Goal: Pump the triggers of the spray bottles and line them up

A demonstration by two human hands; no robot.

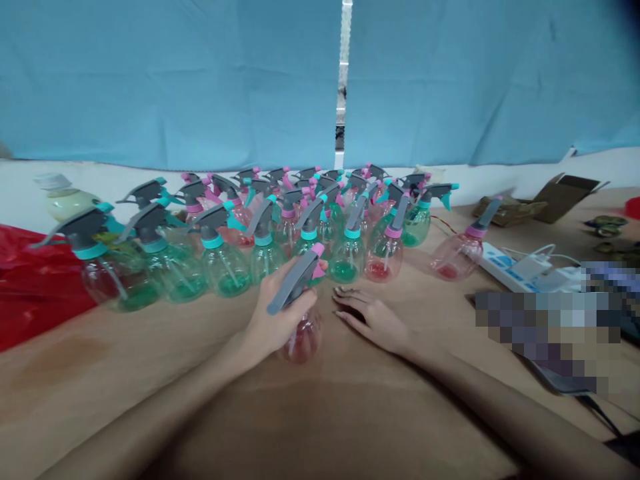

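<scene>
My left hand [273,310] is wrapped round the neck of a pink spray bottle [303,337] with a grey trigger head, which stands on the brown table [150,373] in front of me. Just to its right my right hand [370,317] lies flat on the table, fingers stretched out and holding nothing. Behind both hands stands a crowd of several green and pink spray bottles [280,227] with grey triggers and teal or pink collars.
One pink spray bottle [457,253] stands apart at the right, next to a white power strip [520,270] with cables. A red plastic bag [35,280] lies at the left, a capped bottle [65,197] behind it. Cardboard pieces [550,197] lie at the back right. A blue curtain [200,80] hangs behind.
</scene>
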